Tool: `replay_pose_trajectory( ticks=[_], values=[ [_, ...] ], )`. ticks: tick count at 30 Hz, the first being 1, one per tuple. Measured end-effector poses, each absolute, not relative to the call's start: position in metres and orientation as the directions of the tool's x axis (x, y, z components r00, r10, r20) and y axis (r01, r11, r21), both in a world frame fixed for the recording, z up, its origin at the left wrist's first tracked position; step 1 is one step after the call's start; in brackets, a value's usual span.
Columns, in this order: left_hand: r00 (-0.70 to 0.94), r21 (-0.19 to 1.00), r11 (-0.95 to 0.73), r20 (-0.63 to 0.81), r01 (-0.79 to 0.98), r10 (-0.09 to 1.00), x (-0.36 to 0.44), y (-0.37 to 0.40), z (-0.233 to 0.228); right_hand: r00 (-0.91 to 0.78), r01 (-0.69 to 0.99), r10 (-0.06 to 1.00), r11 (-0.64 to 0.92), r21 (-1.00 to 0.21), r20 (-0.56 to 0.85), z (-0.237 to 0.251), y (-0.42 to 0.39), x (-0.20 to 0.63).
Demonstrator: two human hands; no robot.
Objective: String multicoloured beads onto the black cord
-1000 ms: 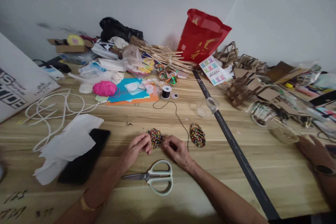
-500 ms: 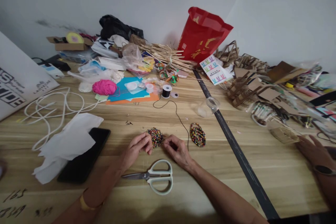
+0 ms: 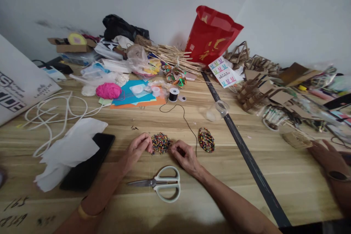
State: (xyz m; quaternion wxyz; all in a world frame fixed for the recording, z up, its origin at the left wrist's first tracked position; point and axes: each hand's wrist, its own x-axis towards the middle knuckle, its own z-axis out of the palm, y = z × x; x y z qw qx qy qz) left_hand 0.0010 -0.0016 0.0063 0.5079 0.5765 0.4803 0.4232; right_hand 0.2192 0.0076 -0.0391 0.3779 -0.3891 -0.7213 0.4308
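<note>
A cluster of small multicoloured beads [image 3: 161,143] lies on the wooden table [image 3: 192,197] between my two hands. My left hand [image 3: 137,149] pinches at the cluster's left edge with thumb and fingertips. My right hand [image 3: 185,155] pinches at its right edge, where a thin black thread [image 3: 189,126] runs down from a black spool [image 3: 173,95]. A second coil of coloured beads [image 3: 206,140] lies just right of the thread. Pale green scissors [image 3: 161,183] lie shut on the table just below my hands.
A black phone [image 3: 89,166] under white tissue [image 3: 72,148] lies to the left, beside a white cord [image 3: 52,111]. A clear plastic cup [image 3: 218,111] lies tipped by a black strip [image 3: 246,157]. Craft clutter and a red bag [image 3: 211,36] fill the back. Another person's hand [image 3: 327,157] rests at the right.
My left hand has shifted slightly left and back along the bead cluster, which now shows more fully. My right hand has barely moved.
</note>
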Motion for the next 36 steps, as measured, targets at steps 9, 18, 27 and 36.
replay_pose_trajectory(
  ticks=[9, 18, 27, 36],
  values=[
    [0.280, 0.850, -0.052, -0.115, 0.524, 0.953, -0.013, 0.000, 0.008, -0.413, 0.220, 0.888, 0.313, -0.924, 0.203, -0.036, 0.006, 0.219],
    [0.360, 0.717, -0.174, -0.115, 0.675, 0.926, -0.018, 0.000, -0.008, -0.376, 0.147, 0.918, 0.191, -0.970, 0.124, -0.044, 0.009, 0.218],
    [0.357, 0.662, -0.242, -0.042, 0.709, 0.933, -0.015, -0.002, -0.005, -0.299, -0.008, 0.954, 0.000, -1.000, 0.003, -0.041, 0.010, 0.214],
    [0.420, 0.539, -0.338, -0.032, 0.772, 0.907, -0.011, -0.002, -0.001, -0.241, -0.150, 0.969, -0.095, -0.984, -0.057, -0.035, 0.014, 0.213]
  ],
)
